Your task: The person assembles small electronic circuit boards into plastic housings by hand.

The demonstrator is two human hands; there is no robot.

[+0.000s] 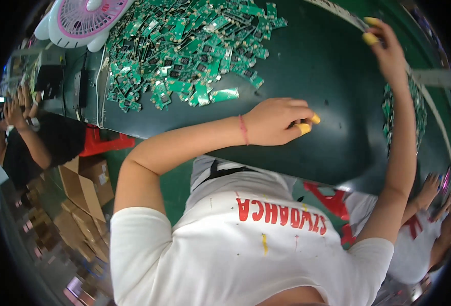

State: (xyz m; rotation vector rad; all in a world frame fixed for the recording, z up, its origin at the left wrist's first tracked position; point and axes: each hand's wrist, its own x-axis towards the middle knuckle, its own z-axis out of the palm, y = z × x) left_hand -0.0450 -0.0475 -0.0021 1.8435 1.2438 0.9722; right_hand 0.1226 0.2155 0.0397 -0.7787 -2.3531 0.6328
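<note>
Green circuit boards, yellow finger cots

To your upper left you have a pink-and-white fan, with a white cord below it. Nearer you on that side are a red stool and an open cardboard box. A co-worker in white is at your right.

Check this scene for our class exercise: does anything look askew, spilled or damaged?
Green circuit boards lie in a jumbled heap beside the fan, overlapping at random angles, which looks untidy. They're too small to judge for damage; nothing else stands out.
</note>
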